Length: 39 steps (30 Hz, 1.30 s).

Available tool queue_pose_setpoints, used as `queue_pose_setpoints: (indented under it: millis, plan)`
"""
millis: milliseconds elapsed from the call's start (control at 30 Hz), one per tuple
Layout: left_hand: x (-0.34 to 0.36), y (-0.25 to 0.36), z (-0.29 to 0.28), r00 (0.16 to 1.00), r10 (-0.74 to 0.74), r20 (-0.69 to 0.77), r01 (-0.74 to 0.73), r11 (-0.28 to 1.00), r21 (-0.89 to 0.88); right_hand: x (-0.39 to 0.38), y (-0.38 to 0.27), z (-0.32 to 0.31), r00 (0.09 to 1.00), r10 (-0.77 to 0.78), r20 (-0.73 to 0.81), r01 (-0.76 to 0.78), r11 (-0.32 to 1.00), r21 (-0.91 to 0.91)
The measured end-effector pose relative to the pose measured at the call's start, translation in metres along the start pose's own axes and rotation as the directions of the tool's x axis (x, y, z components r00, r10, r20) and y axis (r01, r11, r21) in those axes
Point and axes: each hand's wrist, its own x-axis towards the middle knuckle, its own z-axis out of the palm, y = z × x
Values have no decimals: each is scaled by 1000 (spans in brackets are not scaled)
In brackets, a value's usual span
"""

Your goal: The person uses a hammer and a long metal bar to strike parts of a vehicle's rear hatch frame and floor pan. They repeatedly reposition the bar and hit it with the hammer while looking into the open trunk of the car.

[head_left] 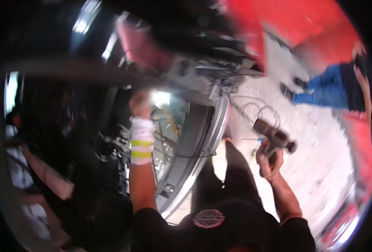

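Note:
My right hand (270, 161) is closed around a hammer (275, 135), its dark, thick head held up above the pale floor. My left hand (141, 105) reaches up to a dark horizontal edge of the vehicle body (106, 75). It is smeared by motion beside a bright light (161, 98), so its fingers cannot be made out. A white wrist wrap (142, 140) with yellow-green stripes covers that wrist. Close to my left forearm is a curved grey door-opening frame (190, 138) with a dark seal along it.
At the right stands another person (329, 90) in blue jeans. Another person's forearm (47, 174) shows in the dark area at left. Red panels (303, 25) rise at the upper right. A thin cable (261, 107) lies looped on the pale floor (316, 168).

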Motion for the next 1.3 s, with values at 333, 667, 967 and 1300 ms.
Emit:
queue_pose_setpoints:
  millis: [333, 667, 967, 1300]
  plan:
    - [-38, 43, 7, 874, -292, 389, 426, 846, -321, 65, -50, 155, 865, 3, 502, 252, 862, -440]
    - [-34, -5, 27, 888, 454, 73, -438, 786, 436, 151, -33, 271, 885, -148, 442, 381, 774, -505]
    - [-35, 51, 16, 994, 3, 105, 8, 995, -99, 252, 1, 333, 951, -240, 194, 305, 827, -472]
    - [-44, 15, 27, 971, 235, -37, -238, 963, -125, 240, 4, 342, 829, -427, 362, 559, 624, -546]
